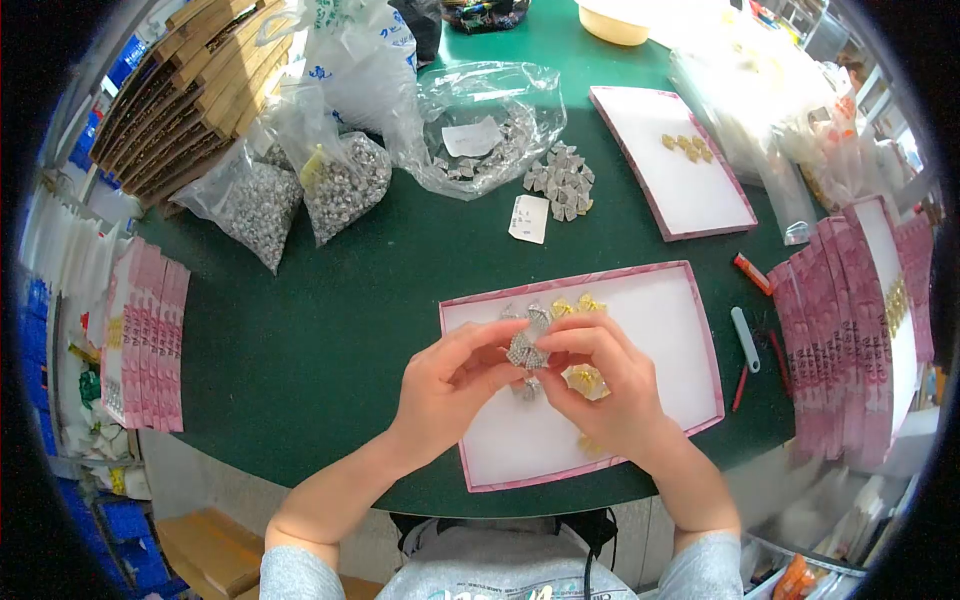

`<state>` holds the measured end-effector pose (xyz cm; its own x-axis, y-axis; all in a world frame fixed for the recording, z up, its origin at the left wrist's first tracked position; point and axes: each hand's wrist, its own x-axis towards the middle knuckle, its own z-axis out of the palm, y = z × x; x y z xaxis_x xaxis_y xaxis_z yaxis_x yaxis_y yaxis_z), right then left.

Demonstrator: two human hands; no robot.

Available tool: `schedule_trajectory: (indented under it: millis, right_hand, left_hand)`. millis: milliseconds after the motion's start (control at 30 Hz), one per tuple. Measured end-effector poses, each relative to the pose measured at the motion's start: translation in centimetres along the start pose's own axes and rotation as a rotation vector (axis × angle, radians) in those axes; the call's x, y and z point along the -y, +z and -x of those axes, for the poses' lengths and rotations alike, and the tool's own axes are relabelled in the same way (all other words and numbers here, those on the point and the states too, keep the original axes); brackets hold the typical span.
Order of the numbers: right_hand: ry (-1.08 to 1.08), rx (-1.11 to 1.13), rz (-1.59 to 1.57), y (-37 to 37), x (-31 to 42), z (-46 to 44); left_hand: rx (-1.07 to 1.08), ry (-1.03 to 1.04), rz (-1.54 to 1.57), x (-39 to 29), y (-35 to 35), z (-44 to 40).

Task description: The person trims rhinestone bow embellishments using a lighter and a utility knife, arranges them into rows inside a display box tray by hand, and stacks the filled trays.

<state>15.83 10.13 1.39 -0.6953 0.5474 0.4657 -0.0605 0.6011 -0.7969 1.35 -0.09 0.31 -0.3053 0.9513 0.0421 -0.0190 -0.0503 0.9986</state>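
Observation:
A silver, sparkling fan-shaped ornament (524,352) is pinched between the fingertips of both hands. My left hand (450,385) grips its left side, and my right hand (610,385) has its right side. Below them lies a shallow pink-edged box (660,350) with a white lining. In it, gold ornaments (588,303) sit behind my right hand, and another gold ornament (587,381) shows beside those fingers. More silver ornaments (529,388) lie under the held one, partly covered by my hands.
Small grey pieces (562,182) are heaped beyond the box, near a white label (528,219) and an opened plastic bag (490,120). Filled bags (258,205) stand at left. A second box (690,180), a cutter-like tool (745,340) and stacked pink boxes (840,330) are at right.

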Motion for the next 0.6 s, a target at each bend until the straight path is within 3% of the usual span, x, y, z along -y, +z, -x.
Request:
schedule_trajectory:
  millis: [300,400,500,600]
  right_hand:
    - [0.044,0.014,-0.040,0.1,-0.3,0.0]
    - [0.113,0.018,-0.035,-0.2,-0.4,-0.2]
    - [0.193,0.006,0.081,-1.4,-1.6,-1.2]
    - [0.206,-0.029,0.279,-3.1,-5.2,-4.2]
  left_hand:
    - [0.006,0.009,0.013,0.1,0.0,-0.1]
    - [-0.041,-0.134,0.010,-0.3,-0.2,0.0]
    - [-0.032,0.132,-0.439,0.3,-1.7,-0.4]
    - [-0.125,0.196,-0.789,-0.3,-2.9,-0.9]
